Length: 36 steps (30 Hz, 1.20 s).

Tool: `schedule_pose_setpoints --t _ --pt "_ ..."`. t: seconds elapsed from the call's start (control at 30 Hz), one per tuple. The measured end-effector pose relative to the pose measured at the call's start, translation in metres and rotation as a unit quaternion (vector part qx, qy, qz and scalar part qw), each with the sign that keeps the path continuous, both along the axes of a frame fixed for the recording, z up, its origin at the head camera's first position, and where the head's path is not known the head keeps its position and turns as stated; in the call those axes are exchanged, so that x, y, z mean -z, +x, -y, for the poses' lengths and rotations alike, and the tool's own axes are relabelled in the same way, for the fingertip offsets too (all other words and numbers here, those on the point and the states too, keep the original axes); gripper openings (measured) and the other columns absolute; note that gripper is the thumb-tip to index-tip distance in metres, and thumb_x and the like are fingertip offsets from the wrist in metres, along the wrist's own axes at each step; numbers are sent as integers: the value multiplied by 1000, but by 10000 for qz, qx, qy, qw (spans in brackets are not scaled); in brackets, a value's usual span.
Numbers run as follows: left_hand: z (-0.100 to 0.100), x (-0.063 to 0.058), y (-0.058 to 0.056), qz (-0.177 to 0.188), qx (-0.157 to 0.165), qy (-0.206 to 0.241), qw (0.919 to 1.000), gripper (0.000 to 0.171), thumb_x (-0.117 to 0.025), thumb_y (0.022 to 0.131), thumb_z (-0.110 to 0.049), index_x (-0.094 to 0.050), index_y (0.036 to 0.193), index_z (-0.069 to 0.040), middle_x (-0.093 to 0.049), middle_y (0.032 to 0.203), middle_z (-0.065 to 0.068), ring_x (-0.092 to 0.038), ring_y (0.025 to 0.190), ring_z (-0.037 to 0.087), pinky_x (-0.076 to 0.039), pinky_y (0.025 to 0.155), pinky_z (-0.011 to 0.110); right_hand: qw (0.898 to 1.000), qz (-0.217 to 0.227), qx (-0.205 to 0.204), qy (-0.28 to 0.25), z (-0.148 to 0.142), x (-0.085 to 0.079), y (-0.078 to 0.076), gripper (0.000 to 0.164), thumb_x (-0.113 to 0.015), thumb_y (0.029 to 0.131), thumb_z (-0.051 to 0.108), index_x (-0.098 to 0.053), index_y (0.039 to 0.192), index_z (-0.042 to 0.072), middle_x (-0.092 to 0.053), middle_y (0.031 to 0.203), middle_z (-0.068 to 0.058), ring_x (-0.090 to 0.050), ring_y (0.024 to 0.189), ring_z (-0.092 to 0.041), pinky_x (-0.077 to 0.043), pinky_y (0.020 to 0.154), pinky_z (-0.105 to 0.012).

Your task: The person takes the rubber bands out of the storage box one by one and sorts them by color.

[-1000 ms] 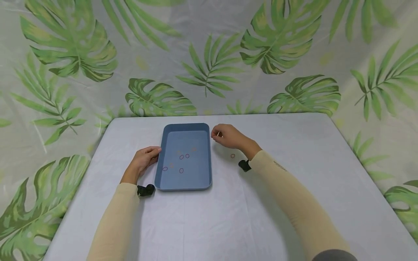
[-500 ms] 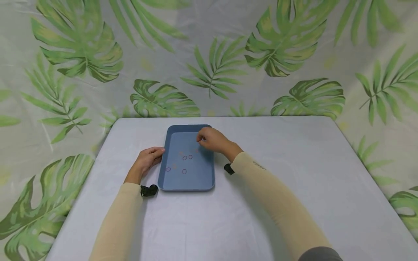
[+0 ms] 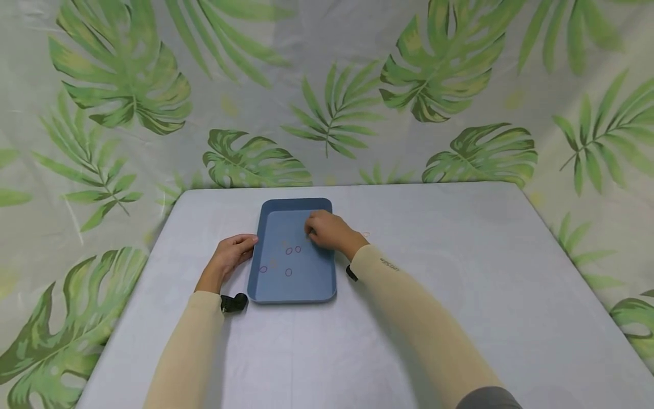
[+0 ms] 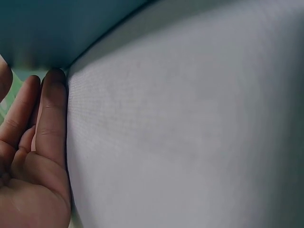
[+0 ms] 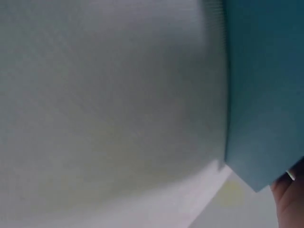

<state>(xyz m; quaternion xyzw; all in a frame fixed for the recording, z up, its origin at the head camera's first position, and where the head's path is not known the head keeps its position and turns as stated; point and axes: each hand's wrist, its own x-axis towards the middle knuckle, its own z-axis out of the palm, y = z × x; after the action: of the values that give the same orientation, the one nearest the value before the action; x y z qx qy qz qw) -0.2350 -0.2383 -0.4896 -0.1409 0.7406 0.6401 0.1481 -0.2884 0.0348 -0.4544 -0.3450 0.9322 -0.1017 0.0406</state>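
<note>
On the white table (image 3: 306, 352), a blue tray (image 3: 309, 287) sits left of center, its long sides running away from the person. Versus a second ago: right hand (image 3: 329, 230) has moved from outside the tray's right rim to over its upper right part. Left hand (image 3: 230, 255) stays at the left rim, and the tray's red rings (image 3: 288, 272) keep their layout. An orange ring (image 3: 365, 234) shows above the right wrist; half a second ago nothing showed there. A second ago a ring lay just below that wrist; can't tell if same one.

Counts: one tray, four red rings inside, two faint orange pieces (image 3: 273, 263) visible inside, one orange ring on the table, two black wrist devices (image 3: 234, 303), two beige sleeves (image 3: 179, 352).

Left fingers lie straight, touching the tray. Right fingers are bent and bunched; can't tell whether they pinch anything.

Left wrist view adds the palm side of the left fingers, hidden from the head; right wrist view adds the tray's outer wall, part of the hand beyond it.
</note>
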Motion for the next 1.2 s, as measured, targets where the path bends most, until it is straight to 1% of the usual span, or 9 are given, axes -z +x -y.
schedule_pose_setpoints --t 0.1,0.23,0.4,0.5,0.63,0.77,0.97,1.1,1.2 --pt "0 0 1 -26 -19 6 10000 47 -62 99 -27 -55 138 -1 -59 130 3 -59 110 1 -45 114 33 9998 -99 162 -14 1 2 0 15 -63 98 19 -74 105 12 -67 110 -5 -62 109 -23 -57 90 -37" --pt "0 -1 2 -5 -42 16 10000 48 -62 99 -27 -54 139 -1 -60 130 3 -59 108 0 -45 115 33 9996 -122 226 140 4 5 -2 16 -63 98 22 -74 104 13 -66 108 -4 -62 103 -22 -57 89 -36" --pt "-1 -1 1 5 1 3 10000 50 -60 100 -28 -51 142 -1 -53 143 12 -57 124 10 -45 115 32 9991 -281 257 210 6 8 -3 16 -63 98 23 -75 102 13 -67 105 -4 -63 97 -21 -56 89 -36" --pt "-2 -1 0 -13 28 -1 10000 50 -59 101 -27 -51 142 0 -49 148 14 -55 127 12 -45 115 31 9987 -384 281 183 5 10 -4 15 -63 97 23 -75 99 13 -66 102 -3 -63 93 -20 -56 86 -35" --pt "-2 -1 0 -8 -17 3 10000 48 -59 101 -25 -52 141 0 -51 145 13 -56 121 7 -46 114 31 9986 -439 269 117 7 11 -3 14 -64 97 22 -75 96 14 -66 99 -4 -61 89 -20 -56 82 -35" --pt "-1 -2 1 -18 -41 3 10000 48 -58 101 -25 -51 141 0 -50 146 14 -55 124 10 -44 115 33 9984 -503 267 61 8 11 -2 13 -65 96 21 -76 95 14 -66 96 -4 -61 87 -20 -55 82 -35" --pt "0 -2 1 -29 -43 1 10000 49 -60 100 -27 -52 141 -1 -51 146 13 -57 116 4 -48 111 27 9978 -597 271 30 7 13 -2 14 -64 96 21 -75 93 14 -66 94 -4 -60 86 -20 -55 82 -36" --pt "-1 -1 0 -42 -73 -7 10000 48 -60 100 -26 -53 140 -1 -53 143 12 -58 114 4 -48 111 29 9982 -552 219 -120 6 15 -4 15 -63 97 22 -75 94 13 -65 95 -4 -60 86 -20 -55 81 -35" --pt "-1 0 0 -39 -23 10 10000 49 -60 100 -26 -53 140 0 -52 144 13 -57 120 8 -46 114 32 9977 -338 301 -499 4 12 -6 14 -63 98 21 -74 96 12 -65 97 -4 -61 89 -19 -56 82 -34"
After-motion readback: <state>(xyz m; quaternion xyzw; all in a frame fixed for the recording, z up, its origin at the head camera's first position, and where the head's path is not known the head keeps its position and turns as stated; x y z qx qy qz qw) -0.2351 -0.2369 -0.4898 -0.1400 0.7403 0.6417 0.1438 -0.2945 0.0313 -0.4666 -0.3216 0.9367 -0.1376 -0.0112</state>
